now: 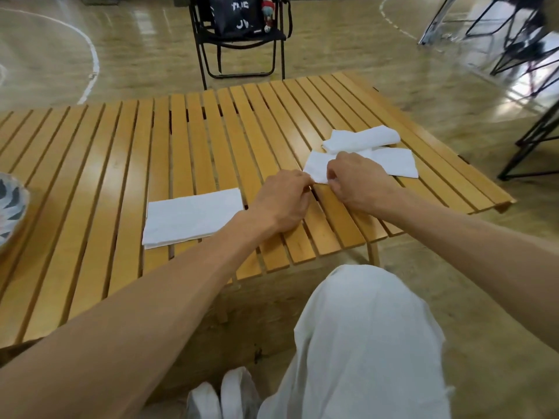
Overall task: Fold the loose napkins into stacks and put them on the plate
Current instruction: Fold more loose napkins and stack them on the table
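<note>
A flat white napkin (396, 163) lies on the right part of the slatted wooden table (121, 164). My left hand (281, 202) pinches its near left corner. My right hand (358, 179) rests on the same napkin and pinches its near edge. Behind it, partly overlapping, lies a rolled or folded white napkin (361, 139). A folded white napkin stack (192, 217) sits flat left of my left hand. The patterned plate (10, 207) shows only partly at the far left edge of the view.
A black folding chair (242, 40) with a dark bag stands on the floor beyond the table. Black metal frames (529, 137) stand to the right. My white-trousered knee (363, 328) is below the table's near edge.
</note>
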